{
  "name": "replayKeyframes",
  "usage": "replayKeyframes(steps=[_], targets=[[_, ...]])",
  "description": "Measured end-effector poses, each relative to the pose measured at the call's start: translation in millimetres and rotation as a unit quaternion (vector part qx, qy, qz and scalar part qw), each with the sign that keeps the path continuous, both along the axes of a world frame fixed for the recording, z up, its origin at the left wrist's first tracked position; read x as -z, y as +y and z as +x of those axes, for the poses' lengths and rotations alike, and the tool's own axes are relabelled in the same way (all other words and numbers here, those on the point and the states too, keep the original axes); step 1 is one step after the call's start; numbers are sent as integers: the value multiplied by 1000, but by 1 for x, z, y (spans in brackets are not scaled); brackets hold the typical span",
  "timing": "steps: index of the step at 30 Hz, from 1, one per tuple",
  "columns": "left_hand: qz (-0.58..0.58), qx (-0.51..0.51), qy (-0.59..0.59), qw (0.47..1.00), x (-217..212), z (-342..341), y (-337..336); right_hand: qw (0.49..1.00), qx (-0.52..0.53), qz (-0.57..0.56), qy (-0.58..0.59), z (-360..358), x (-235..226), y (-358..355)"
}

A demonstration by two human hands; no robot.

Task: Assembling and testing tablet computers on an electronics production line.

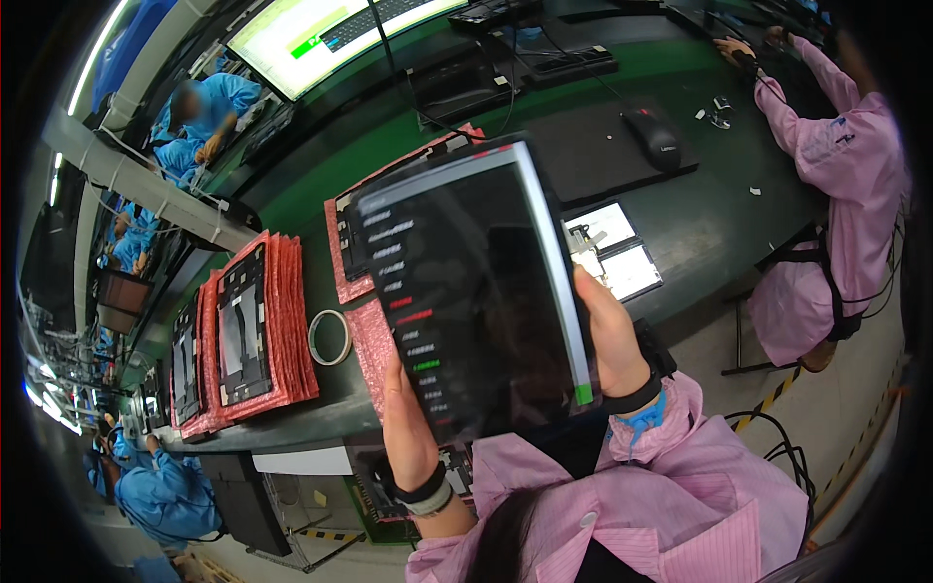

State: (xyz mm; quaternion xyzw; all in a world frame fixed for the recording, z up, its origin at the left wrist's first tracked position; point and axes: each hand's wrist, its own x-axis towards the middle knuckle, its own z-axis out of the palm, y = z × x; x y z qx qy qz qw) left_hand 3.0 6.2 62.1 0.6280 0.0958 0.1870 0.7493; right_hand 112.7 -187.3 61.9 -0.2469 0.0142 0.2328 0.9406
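A dark tablet-like screen panel (476,301) is held up in front of me, tilted, showing a list of text lines in white, red and green with a pale bar along two edges. My left hand (409,432) grips its lower left edge. On the right edge, my right hand (612,335) holds it, with the thumb toward the front. The fingers behind the panel are hidden. Black bands circle both wrists. Behind the panel's right side lies a white-lit small part or open device (622,255) on the green bench.
Stacks of panels in pink bubble wrap (287,330) stand on the left, beside a roll of tape (329,337). A black mouse (651,139) rests on a dark pad. A monitor (321,44) and keyboard are at the back. A co-worker in pink (846,165) sits at right.
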Motion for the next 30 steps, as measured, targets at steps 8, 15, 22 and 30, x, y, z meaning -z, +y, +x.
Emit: replayKeyframes(steps=[8,15,22,30], targets=[[-300,32,-30,953,9,6,-9,986,-16,-151,-62,-7,-5,9],[-398,94,-31,912,33,-2,-4,696,101,-580,-411,27,13,-33],[-400,118,-41,908,38,-3,-3,450,161,-750,-457,46,29,-63],[-312,28,22,949,37,-3,-10,405,164,-759,-482,39,31,-64]])
